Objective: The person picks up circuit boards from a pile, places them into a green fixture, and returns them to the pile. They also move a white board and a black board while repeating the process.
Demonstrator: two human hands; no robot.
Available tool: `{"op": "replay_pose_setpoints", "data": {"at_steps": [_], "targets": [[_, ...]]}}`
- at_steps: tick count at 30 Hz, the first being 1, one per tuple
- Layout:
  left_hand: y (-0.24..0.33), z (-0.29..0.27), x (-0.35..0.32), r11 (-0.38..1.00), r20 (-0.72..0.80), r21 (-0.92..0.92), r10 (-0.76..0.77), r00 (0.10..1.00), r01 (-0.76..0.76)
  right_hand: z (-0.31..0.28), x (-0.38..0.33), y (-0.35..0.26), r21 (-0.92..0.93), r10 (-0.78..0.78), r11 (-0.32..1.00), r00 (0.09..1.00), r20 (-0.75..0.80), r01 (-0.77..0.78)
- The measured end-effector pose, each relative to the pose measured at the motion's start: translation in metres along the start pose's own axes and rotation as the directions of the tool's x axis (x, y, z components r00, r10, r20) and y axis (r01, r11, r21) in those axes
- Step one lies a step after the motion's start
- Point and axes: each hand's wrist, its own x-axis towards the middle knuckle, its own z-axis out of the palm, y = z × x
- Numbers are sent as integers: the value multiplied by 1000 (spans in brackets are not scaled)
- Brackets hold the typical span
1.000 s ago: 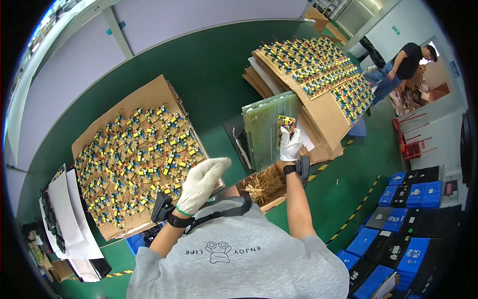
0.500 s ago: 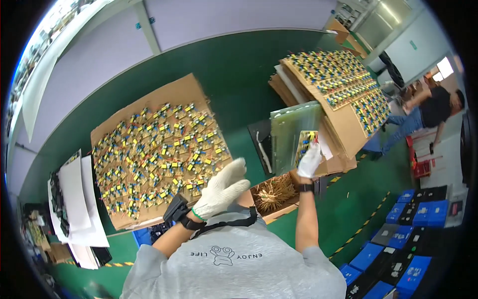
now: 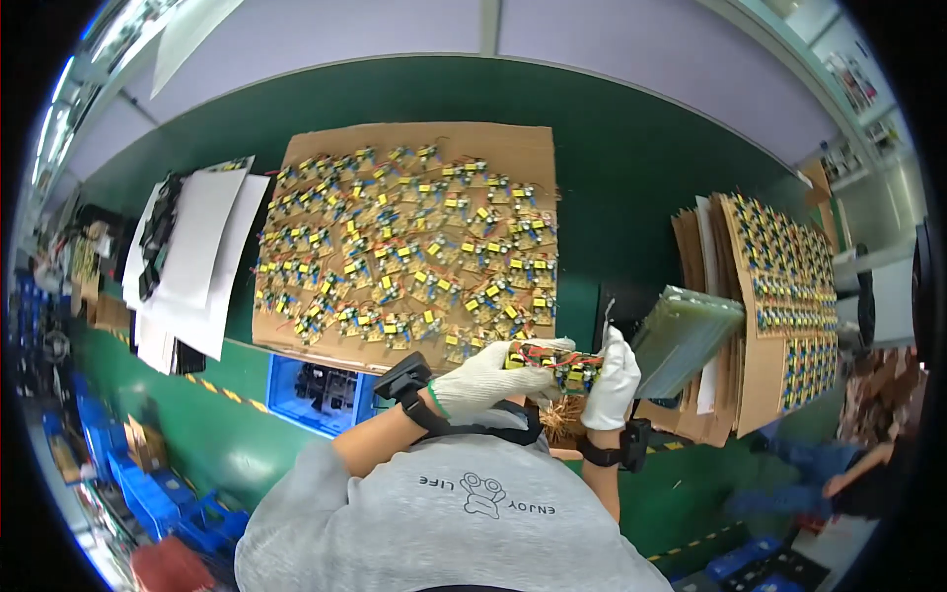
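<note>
Overhead view of a green work table [image 3: 631,148] that runs to a pale grey wall; a green floor with yellow-black hazard tape lies below its near edge. 1 large cardboard sheet [image 3: 513,143] lies flat on the table, covered with many small yellow-and-blue circuit assemblies [image 3: 414,257] in rough rows, too many to count reliably. To its left, a loose pile of white paper sheets [image 3: 197,257]. At right, a leaning stack of further cardboard sheets [image 3: 779,306] bears the same assemblies, and 1 bundle of green panels [image 3: 686,335] tilts against it. 1 blue bin [image 3: 316,385] sits under the table edge; more blue crates [image 3: 148,483] stand at lower left. A second person [image 3: 858,474] shows at lower right.

Both hands wear white gloves and black wrist devices. The left hand [image 3: 488,380] and the right hand [image 3: 612,380] are each closed on 1 circuit board [image 3: 554,363] with red wires, gripping its opposite ends, just above the table's near edge and in front of the chest.
</note>
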Motion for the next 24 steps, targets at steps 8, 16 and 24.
{"op": "replay_pose_setpoints", "data": {"at_steps": [8,16,24], "targets": [[1,-14,-15,962,-180,-244,80,980,-124,32,46,-21,123,-58,992,910,410,7],[26,-56,-38,717,-319,-488,384,866,-497,100,64,-66,500,-131,433,496,858,-750],[57,-122,-92,767,-588,-129,451,672,-629,192,213,-89,-518,-287,602,770,570,607]]}}
